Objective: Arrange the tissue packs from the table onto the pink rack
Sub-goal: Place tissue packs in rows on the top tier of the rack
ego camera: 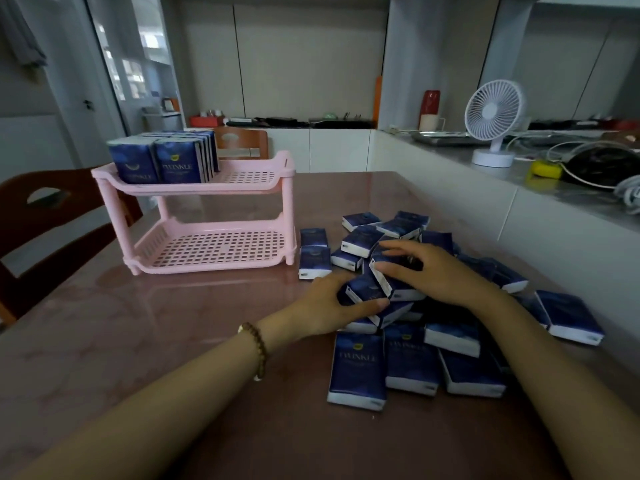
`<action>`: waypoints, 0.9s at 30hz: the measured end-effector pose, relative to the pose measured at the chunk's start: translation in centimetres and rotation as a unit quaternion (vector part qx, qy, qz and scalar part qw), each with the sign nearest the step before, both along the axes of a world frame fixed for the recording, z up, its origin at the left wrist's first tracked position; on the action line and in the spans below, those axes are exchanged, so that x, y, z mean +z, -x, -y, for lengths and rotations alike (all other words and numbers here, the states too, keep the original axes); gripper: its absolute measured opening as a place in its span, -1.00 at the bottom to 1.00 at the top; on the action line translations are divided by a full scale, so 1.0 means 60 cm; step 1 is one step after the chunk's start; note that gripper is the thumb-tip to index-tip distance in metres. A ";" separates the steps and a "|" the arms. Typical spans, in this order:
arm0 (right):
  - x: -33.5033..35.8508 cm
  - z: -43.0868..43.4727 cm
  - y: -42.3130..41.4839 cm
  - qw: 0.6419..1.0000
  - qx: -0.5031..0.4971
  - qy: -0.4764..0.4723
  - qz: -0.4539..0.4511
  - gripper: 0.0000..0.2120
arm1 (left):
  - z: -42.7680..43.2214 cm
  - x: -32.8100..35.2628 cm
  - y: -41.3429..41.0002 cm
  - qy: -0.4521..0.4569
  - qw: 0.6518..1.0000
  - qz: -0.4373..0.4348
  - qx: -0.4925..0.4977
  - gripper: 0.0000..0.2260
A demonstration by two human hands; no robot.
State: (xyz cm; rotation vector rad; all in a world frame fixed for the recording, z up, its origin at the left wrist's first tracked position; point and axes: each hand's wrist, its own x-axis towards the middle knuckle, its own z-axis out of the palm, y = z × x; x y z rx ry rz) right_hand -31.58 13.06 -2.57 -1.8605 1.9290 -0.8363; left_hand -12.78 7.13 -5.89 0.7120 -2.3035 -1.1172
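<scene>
Reddish surface [138,341] holds a two-tier pink rack [207,244] far left, with tissue packs [162,161] upright on its top tier. Near right lies a loose pile [408,362] of packs. There the left hand [329,306] has its fingers gripping one pack [363,292], and the right hand [443,275] clasps another pack [394,284].

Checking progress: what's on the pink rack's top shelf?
Dark blue tissue packs stand upright in rows on the left of the top shelf; its right is bare grid. The front two cover most of those behind, so no count.

pale wall panels [304,57], white counter [540,188] with fan [493,123], wooden chair [52,216]
</scene>
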 end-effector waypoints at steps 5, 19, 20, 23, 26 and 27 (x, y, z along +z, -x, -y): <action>0.011 -0.010 -0.006 0.999 0.026 -0.010 0.018 -0.43 | 0.002 0.004 -0.008 -0.037 0.999 -0.025 -0.028 -0.80; 0.054 0.000 -0.054 0.980 0.107 0.105 0.127 -0.67 | 0.051 0.065 -0.057 -0.081 0.983 -0.166 -0.002 -0.86; 0.068 0.005 -0.063 0.980 0.119 0.110 0.117 -0.63 | 0.055 0.080 -0.071 -0.064 0.986 -0.153 -0.005 -0.86; 0.117 0.027 -0.090 0.978 0.144 0.130 0.079 -0.63 | 0.073 0.129 -0.116 -0.002 0.993 -0.122 0.004 -0.86; 0.165 0.062 -0.113 0.971 0.166 0.162 0.060 -0.71 | 0.095 0.185 -0.158 0.053 0.993 -0.105 0.025 -0.81; 0.181 0.075 -0.121 0.969 0.171 0.169 0.054 -0.72 | 0.103 0.205 -0.170 0.075 0.992 -0.095 0.029 -0.78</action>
